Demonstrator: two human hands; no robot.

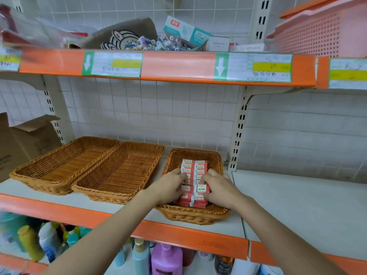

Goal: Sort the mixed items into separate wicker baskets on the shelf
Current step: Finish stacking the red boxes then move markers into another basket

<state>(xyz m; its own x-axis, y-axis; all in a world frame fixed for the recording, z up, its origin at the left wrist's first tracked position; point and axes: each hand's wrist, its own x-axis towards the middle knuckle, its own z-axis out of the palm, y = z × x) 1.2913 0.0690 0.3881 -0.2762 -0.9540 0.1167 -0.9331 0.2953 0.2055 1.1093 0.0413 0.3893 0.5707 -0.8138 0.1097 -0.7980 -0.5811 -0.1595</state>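
Three wicker baskets stand on the middle shelf. The left basket (59, 165) and the middle basket (123, 171) hold nothing. The right basket (198, 216) holds two rows of small red and white eraser boxes (195, 165). My left hand (168, 187) curls its fingers round boxes in the left row. My right hand (218, 188) grips boxes (202, 189) in the right row at the near end. The mixed pile (158, 43) of small pens, a brown pouch and a teal box lies on the shelf above.
An open cardboard box (25, 139) stands left of the baskets. A pink plastic basket (317, 32) sits on the upper shelf at right. White shelf surface (297, 205) extends right of the baskets. Bottles (164, 257) fill the shelf below.
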